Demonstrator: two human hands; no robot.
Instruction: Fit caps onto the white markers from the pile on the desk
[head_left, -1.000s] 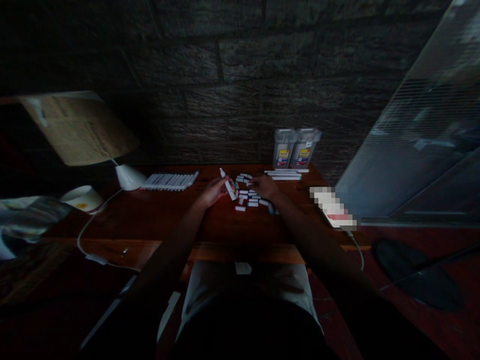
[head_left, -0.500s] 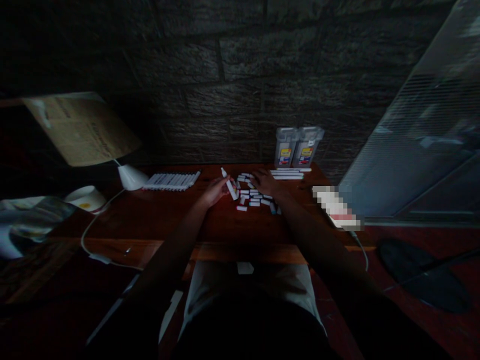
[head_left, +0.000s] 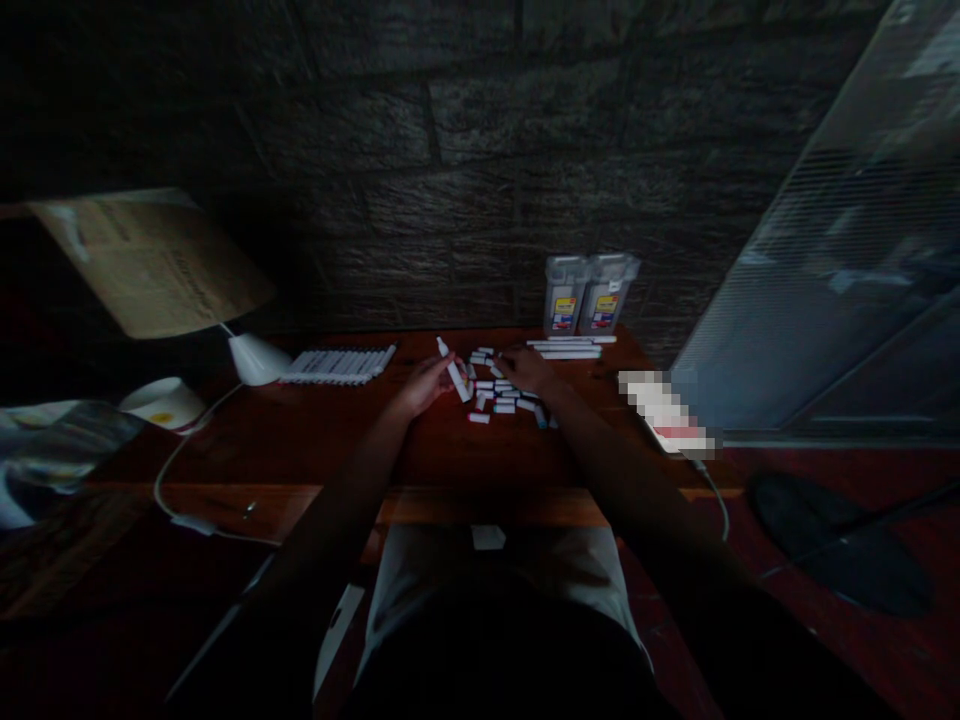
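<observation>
In our left hand we hold one white marker. Our fingers are closed around it, and it leans, with its thin end pointing up toward the wall. Our right hand is down by a pile of little white caps. Its fingers are bent, but it is too dark for us to tell if they pinch a cap. The caps lie all mixed up on the brown desk, just beside the marker, and some have pink or blue ends. To our left we see a neat row of markers by the lamp, and a cup near it. Past our right hand lie a few more markers, and two clear boxes stand behind them, close to the wall.
</observation>
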